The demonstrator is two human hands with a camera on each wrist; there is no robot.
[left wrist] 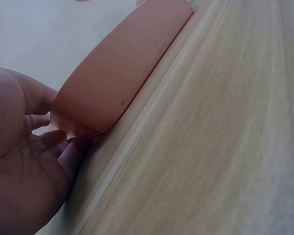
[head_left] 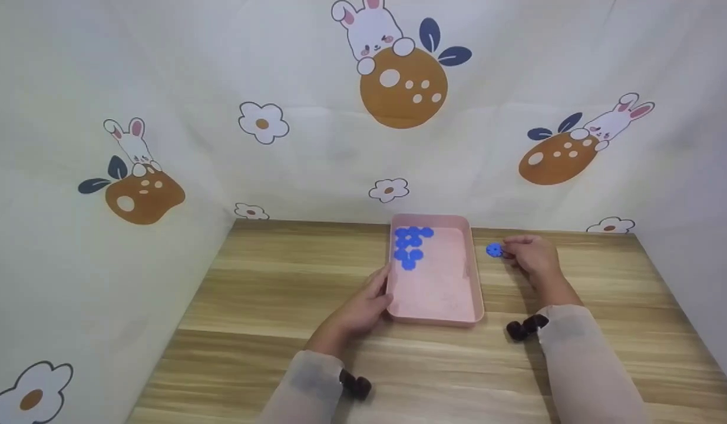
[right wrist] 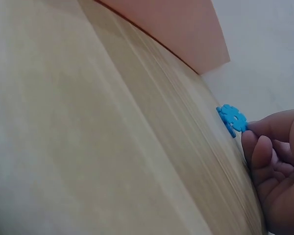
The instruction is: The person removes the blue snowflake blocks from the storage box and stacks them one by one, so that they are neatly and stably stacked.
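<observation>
A pink tray (head_left: 434, 294) lies on the wooden table with several blue notched discs (head_left: 409, 264) grouped in its far left part. My left hand (head_left: 363, 309) holds the tray by its left side near the front corner; the left wrist view shows this hand (left wrist: 29, 156) with its fingers around the corner of the tray (left wrist: 117, 68). Right of the tray, my right hand (head_left: 534, 259) pinches a blue disc (head_left: 494, 250) at its edge. In the right wrist view, the pinched disc (right wrist: 233, 118) has another blue edge behind it; whether that is a second disc I cannot tell.
Wood-grain table (head_left: 269, 282) extends on both sides of the tray and in front of it. A pale cloth wall (head_left: 322, 153) with printed rabbits, fruit and flowers stands behind and at the sides. Dark wrist devices (head_left: 356, 386) sit at both sleeves.
</observation>
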